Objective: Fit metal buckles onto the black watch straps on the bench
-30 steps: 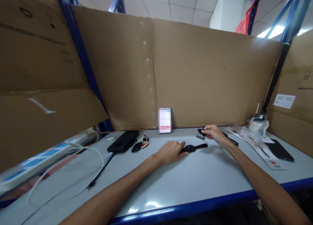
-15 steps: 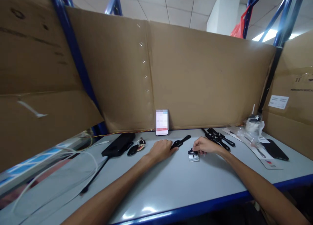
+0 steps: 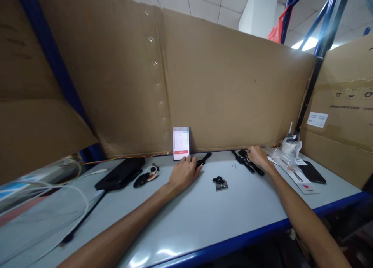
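My left hand (image 3: 183, 173) rests on the table with its fingers closed round the near handle of a black spokeshave (image 3: 205, 158), whose other handle points up to the right. My right hand (image 3: 258, 156) is at the back right, fingers curled down beside several black spokeshaves (image 3: 247, 165); its fingertips are hidden. Between the hands lies a small black cap (image 3: 218, 180), partly over a flat silvery piece (image 3: 222, 186) that looks like a blade. Tiny shiny bits (image 3: 234, 166), perhaps screws, lie behind these.
A phone (image 3: 181, 143) leans on the cardboard wall (image 3: 233, 85). To the left are a black case-like device (image 3: 121, 174), keys with a fob (image 3: 142, 180) and white cables (image 3: 84, 198). On the right are clear plastic packaging (image 3: 291, 149) and a dark phone-like slab (image 3: 313, 172).
My right hand has left the small black cap and moved back and right to the spokeshaves. The tiny shiny bits now show. My left hand stays on its spokeshave; the view has turned slightly right.
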`<state>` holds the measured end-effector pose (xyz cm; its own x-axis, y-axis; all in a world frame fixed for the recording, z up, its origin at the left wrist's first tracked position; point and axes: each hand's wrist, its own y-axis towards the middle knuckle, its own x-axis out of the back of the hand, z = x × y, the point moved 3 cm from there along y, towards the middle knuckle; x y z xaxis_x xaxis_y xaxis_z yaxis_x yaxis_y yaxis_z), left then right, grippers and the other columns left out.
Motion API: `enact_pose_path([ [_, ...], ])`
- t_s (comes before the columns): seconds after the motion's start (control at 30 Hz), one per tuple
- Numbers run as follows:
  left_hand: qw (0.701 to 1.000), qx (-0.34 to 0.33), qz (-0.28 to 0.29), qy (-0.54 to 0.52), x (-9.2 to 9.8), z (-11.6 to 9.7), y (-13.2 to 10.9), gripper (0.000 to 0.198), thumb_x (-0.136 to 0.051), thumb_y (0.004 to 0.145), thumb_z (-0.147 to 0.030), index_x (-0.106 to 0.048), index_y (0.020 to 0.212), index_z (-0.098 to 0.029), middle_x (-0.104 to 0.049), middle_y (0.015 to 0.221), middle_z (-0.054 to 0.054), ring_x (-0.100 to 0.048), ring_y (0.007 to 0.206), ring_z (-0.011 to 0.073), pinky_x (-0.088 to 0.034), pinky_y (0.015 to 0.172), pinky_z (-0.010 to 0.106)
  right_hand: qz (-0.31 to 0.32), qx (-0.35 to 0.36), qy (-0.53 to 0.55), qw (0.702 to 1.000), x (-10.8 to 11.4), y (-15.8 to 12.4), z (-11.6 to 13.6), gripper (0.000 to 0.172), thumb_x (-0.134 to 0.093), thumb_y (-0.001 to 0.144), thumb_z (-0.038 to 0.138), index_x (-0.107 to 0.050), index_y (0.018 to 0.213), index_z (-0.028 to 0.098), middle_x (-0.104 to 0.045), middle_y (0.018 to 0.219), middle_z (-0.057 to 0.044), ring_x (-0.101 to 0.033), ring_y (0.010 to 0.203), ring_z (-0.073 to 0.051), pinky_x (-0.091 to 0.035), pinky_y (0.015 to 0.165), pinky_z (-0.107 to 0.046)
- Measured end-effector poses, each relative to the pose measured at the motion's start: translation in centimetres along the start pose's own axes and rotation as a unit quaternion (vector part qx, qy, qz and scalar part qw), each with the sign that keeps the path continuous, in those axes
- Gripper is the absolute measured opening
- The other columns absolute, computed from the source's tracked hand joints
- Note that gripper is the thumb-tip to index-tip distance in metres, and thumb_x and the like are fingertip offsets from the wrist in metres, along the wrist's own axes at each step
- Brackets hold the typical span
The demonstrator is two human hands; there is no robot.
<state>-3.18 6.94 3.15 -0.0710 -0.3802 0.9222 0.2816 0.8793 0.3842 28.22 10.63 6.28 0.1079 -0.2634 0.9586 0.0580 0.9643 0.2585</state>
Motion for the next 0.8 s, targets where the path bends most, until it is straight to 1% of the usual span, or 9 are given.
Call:
enact_pose_path([
  [0.07,0.998,-0.047,-0.028,-0.022,0.4,-0.6,-0.3,0.034,-0.037,0.098,-0.039,-0.060,0.101,-0.014,-0.063,0.104,0.015,-0.058,0.101,0.0289,-0.045,0.083,0.039,-0.003,-0.024,-0.004,1.000,-0.1,0.3,-1.1,0.028,-0.053,0.087,0.016,-0.075,0.104,0.017,-0.072,0.110,-0.018,-0.067,0.103,-0.026,-0.045,0.079,-0.029],
  [0.1,0.996,-0.069,-0.030,-0.043,0.5,-1.0,-0.5,0.032,-0.037,0.098,-0.037,-0.061,0.100,-0.015,-0.063,0.102,0.014,-0.058,0.099,0.0278,-0.045,0.083,0.039,-0.005,-0.039,-0.006,0.999,0.0,0.4,-1.8,0.029,-0.053,0.087,0.016,-0.075,0.106,0.017,-0.072,0.112,-0.019,-0.066,0.104,-0.027,-0.045,0.080,-0.030],
  [0.23,0.979,-0.154,0.002,-0.134,1.0,-3.0,-1.6,0.029,-0.038,0.099,-0.035,-0.060,0.102,-0.017,-0.063,0.103,0.010,-0.060,0.091,0.0224,-0.046,0.080,0.035,0.000,-0.091,-0.006,0.996,0.2,1.1,-4.8,0.028,-0.055,0.087,0.018,-0.074,0.108,0.016,-0.071,0.112,-0.020,-0.066,0.106,-0.027,-0.045,0.080,-0.030],
  [0.33,0.967,-0.206,0.021,-0.147,1.4,-4.2,-2.4,0.030,-0.037,0.100,-0.036,-0.061,0.103,-0.018,-0.063,0.101,0.009,-0.061,0.090,0.0212,-0.046,0.079,0.033,0.022,-0.092,0.008,0.995,0.0,1.5,-6.0,0.022,-0.058,0.086,0.022,-0.075,0.099,0.016,-0.073,0.106,-0.016,-0.067,0.101,-0.024,-0.044,0.076,-0.026],
  [0.43,0.965,-0.215,0.039,-0.142,1.5,-4.6,-2.7,0.031,-0.036,0.100,-0.035,-0.062,0.100,-0.018,-0.064,0.097,0.008,-0.062,0.088,0.0209,-0.046,0.077,0.033,0.048,-0.077,0.028,0.996,-0.7,1.9,-6.0,0.020,-0.059,0.086,0.027,-0.075,0.090,0.016,-0.074,0.095,-0.013,-0.067,0.092,-0.021,-0.042,0.069,-0.024],
  [0.53,0.967,-0.208,0.053,-0.140,1.4,-4.4,-2.7,0.033,-0.036,0.100,-0.035,-0.064,0.097,-0.018,-0.065,0.094,0.007,-0.063,0.085,0.0207,-0.046,0.074,0.032,0.067,-0.067,0.041,0.995,-1.4,2.0,-5.7,0.021,-0.061,0.085,0.031,-0.073,0.088,0.015,-0.073,0.093,-0.013,-0.067,0.087,-0.020,-0.040,0.064,-0.023],
  [0.6,0.968,-0.206,0.052,-0.137,1.2,-4.2,-2.6,0.034,-0.035,0.101,-0.035,-0.064,0.096,-0.018,-0.066,0.094,0.007,-0.064,0.085,0.0208,-0.046,0.074,0.031,0.093,-0.059,0.051,0.993,-1.7,2.0,-5.7,0.017,-0.066,0.080,0.030,-0.072,0.080,0.014,-0.072,0.084,-0.012,-0.066,0.078,-0.019,-0.040,0.061,-0.023],
  [0.7,0.969,-0.203,0.051,-0.133,1.0,-4.0,-2.5,0.035,-0.035,0.100,-0.035,-0.065,0.095,-0.019,-0.066,0.093,0.008,-0.064,0.086,0.0208,-0.045,0.074,0.030,0.145,-0.050,0.072,0.986,-2.2,2.0,-6.1,0.014,-0.074,0.068,0.024,-0.066,0.065,0.013,-0.065,0.061,-0.006,-0.061,0.059,-0.016,-0.039,0.055,-0.023],
  [0.8,0.968,-0.204,0.058,-0.137,0.9,-4.1,-2.5,0.035,-0.035,0.100,-0.035,-0.065,0.094,-0.019,-0.067,0.092,0.008,-0.065,0.087,0.0215,-0.045,0.076,0.031,0.174,-0.052,0.097,0.979,-2.3,1.9,-6.5,0.014,-0.076,0.062,0.018,-0.063,0.064,0.014,-0.057,0.051,0.000,-0.055,0.050,-0.014,-0.039,0.050,-0.023],
])
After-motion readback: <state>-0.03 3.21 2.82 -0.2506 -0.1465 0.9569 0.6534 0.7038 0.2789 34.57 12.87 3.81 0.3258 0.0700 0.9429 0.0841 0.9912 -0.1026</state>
